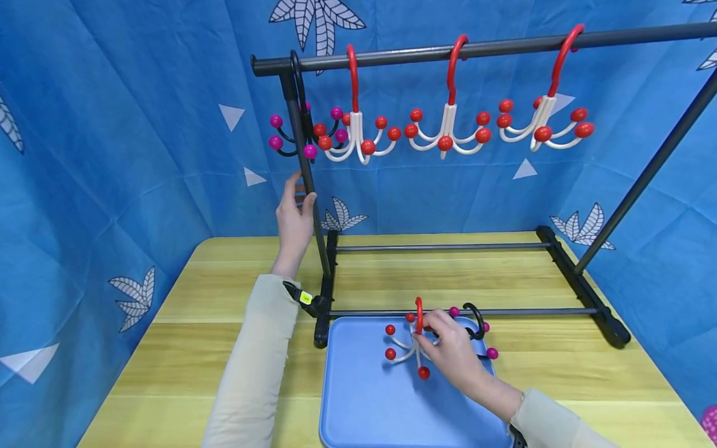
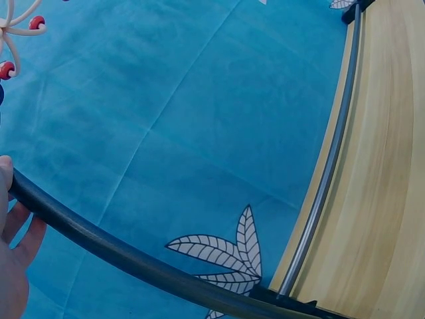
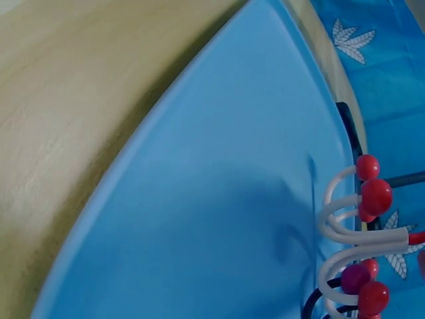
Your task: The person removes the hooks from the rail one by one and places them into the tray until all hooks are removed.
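Note:
My left hand (image 1: 295, 218) grips the left upright pole (image 1: 322, 249) of a dark garment rack, thumb on the near side and fingers behind. In the left wrist view, that hand (image 2: 14, 246) shows at the left edge beside the pole. With thumb and fingers my right hand (image 1: 455, 354) pinches the red hook of a white multi-arm hanger (image 1: 417, 348) with red ball tips, upright over the blue tray (image 1: 364, 410). The same hanger (image 3: 372, 240) fills the right side of the right wrist view. Partly behind my right hand is a black hanger (image 1: 478, 317) with magenta balls.
From the rack's top bar (image 1: 403, 57) hang a black hanger (image 1: 295, 74) with magenta balls, by the left upright, and three red-and-white hangers (image 1: 450, 118). The rack's lower bars (image 1: 442, 247) and feet (image 1: 602, 317) stand on the wooden table (image 1: 185, 348), with blue cloth (image 1: 140, 124) around.

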Action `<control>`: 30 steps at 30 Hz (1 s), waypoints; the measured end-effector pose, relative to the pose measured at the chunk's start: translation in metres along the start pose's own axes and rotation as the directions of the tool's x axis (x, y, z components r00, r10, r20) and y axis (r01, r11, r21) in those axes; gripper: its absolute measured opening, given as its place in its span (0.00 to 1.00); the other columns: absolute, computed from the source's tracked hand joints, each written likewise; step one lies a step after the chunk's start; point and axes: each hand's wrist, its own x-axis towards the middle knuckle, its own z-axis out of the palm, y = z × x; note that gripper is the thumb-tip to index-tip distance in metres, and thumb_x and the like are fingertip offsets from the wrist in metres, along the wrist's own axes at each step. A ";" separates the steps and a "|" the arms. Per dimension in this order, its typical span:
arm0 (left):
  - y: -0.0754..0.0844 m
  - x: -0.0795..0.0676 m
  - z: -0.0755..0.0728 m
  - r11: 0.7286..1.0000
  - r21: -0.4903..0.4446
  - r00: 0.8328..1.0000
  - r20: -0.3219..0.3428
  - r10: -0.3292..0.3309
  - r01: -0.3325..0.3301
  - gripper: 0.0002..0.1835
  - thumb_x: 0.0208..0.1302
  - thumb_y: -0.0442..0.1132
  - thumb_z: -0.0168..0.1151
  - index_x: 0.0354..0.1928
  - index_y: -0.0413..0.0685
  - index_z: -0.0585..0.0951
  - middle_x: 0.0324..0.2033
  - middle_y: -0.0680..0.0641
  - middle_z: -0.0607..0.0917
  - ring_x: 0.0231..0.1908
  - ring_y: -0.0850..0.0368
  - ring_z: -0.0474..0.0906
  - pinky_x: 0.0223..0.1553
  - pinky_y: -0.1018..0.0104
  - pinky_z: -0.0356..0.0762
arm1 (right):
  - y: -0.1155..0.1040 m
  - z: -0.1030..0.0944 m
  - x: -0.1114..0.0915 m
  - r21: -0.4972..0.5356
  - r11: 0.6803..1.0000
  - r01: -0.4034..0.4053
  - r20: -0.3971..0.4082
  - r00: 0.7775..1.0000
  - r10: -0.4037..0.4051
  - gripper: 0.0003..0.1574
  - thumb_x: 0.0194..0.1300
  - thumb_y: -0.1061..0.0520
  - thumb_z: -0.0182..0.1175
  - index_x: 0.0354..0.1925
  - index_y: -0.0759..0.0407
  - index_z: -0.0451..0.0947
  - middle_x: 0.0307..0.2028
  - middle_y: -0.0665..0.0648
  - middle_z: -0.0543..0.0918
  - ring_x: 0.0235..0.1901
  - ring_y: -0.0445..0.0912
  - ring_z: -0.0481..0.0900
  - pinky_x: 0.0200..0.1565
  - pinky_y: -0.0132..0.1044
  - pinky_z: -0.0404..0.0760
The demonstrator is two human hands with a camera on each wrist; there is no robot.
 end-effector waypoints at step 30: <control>0.000 -0.001 0.000 1.000 0.005 1.000 -0.009 -0.012 0.012 0.31 0.60 0.56 0.47 0.63 0.52 0.63 0.45 0.40 0.77 0.44 0.48 0.76 0.46 0.55 0.74 | 0.005 -0.010 -0.009 -0.061 0.998 -0.004 -0.026 1.000 0.003 0.19 0.44 0.72 0.68 0.34 0.57 0.77 0.34 0.50 0.78 0.34 0.43 0.81 0.35 0.35 0.81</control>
